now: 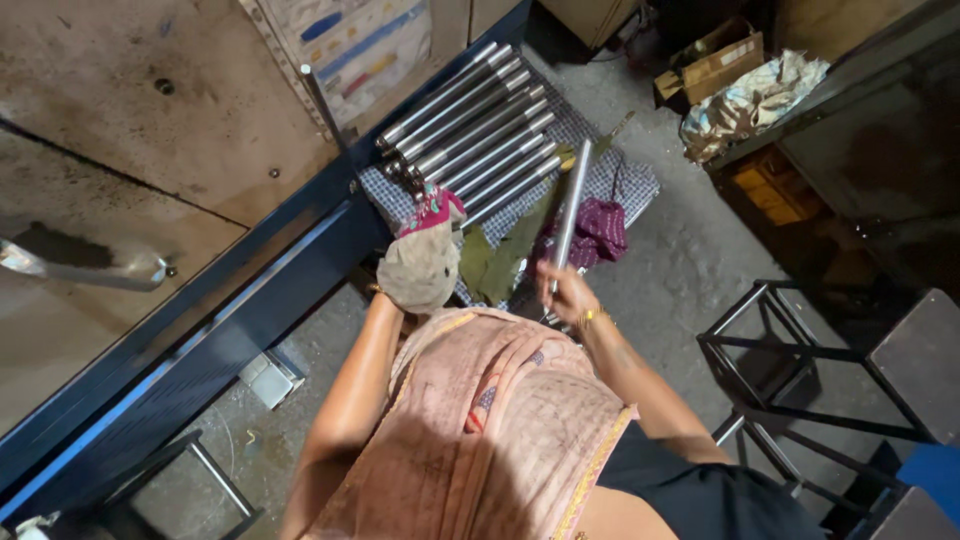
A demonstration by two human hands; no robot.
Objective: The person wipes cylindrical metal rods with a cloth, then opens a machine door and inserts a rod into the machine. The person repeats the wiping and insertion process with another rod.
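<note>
My right hand (563, 292) grips the near end of a long shiny steel rod (571, 210), which points away toward the pile. My left hand (418, 268) is wrapped in a dirty beige cloth with a pink patterned edge and hovers near the closest ends of several steel rods (470, 135). Those rods lie side by side on a checked cloth (612, 178) on the floor. Green leaf-like pieces (497, 255) lie between my hands.
A dark blue machine frame (250, 290) runs diagonally on the left, with a metal surface above it. A purple rag (602, 228) lies by the rod. Black metal stools (800, 360) stand at right. A cardboard box (712, 62) and crumpled wrapping (750, 100) sit at the back.
</note>
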